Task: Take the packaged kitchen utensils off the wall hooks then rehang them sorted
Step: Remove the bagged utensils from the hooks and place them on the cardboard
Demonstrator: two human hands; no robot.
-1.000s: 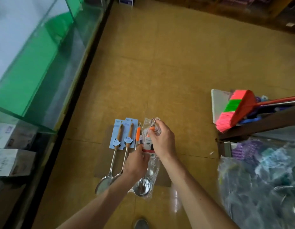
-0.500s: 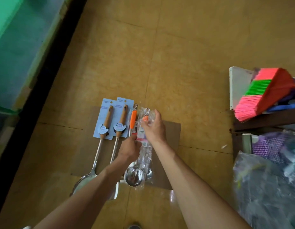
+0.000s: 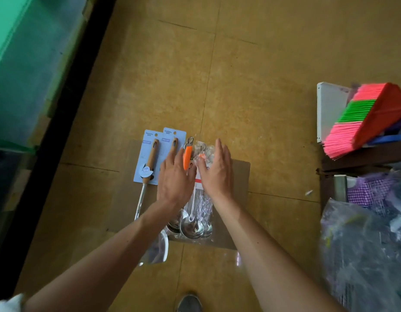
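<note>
Packaged utensils lie side by side on a cardboard sheet point(image 3: 240, 174) on the floor. Two wooden-handled ladles on pale blue cards point(image 3: 147, 154) lie at the left. An orange-handled ladle point(image 3: 187, 156) lies beside them. To its right is a clear plastic bag of steel ladles point(image 3: 200, 206) with a red and white label. My left hand point(image 3: 174, 181) lies flat, fingers straight, over the second blue card and the orange handle. With its fingers straight, my right hand point(image 3: 216, 171) rests flat on the top of the plastic bag.
A green glass display counter point(image 3: 26, 70) with a black base runs along the left. A pink and green broom head point(image 3: 365, 120) lies on a dark shelf at the right. Bagged goods point(image 3: 365, 244) fill the lower right. My shoe point(image 3: 189, 302) shows at the bottom.
Both hands have let go of the plastic bag and the orange handle and now lie flat and open on the utensils. The view has tilted further down.
</note>
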